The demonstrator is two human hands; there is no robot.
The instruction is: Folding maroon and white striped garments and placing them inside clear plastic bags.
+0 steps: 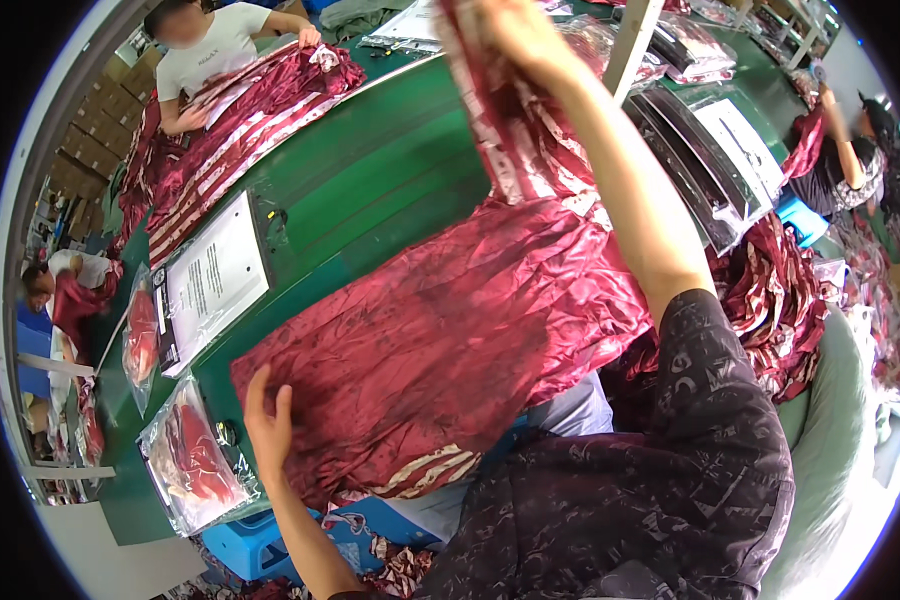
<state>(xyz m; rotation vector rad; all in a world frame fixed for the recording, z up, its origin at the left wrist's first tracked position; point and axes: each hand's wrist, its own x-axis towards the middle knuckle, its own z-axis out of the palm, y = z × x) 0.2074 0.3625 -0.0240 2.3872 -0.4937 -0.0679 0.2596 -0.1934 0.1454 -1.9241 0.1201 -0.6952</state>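
Note:
A dark red satin garment (440, 330) with cream-striped parts lies spread over the green table's near side and hangs toward my lap. At its left edge my left hand (268, 425) rests against the cloth, thumb and fingers apart. My right arm reaches far across the table. Up there my right hand (515, 35), smeared by motion and partly at the picture's edge, grips a red and cream striped section of the same garment, which is raised off the table. Its fingertips are hidden by the cloth and blur.
Clear-bagged red goods (195, 460) and a bagged printed sheet (215, 265) lie on the green table (370, 165) at left. Black packages (690, 160) sit at right, beyond a pale post (632, 50). A co-worker (215, 60) handles another red garment. A blue stool (240, 545) stands below.

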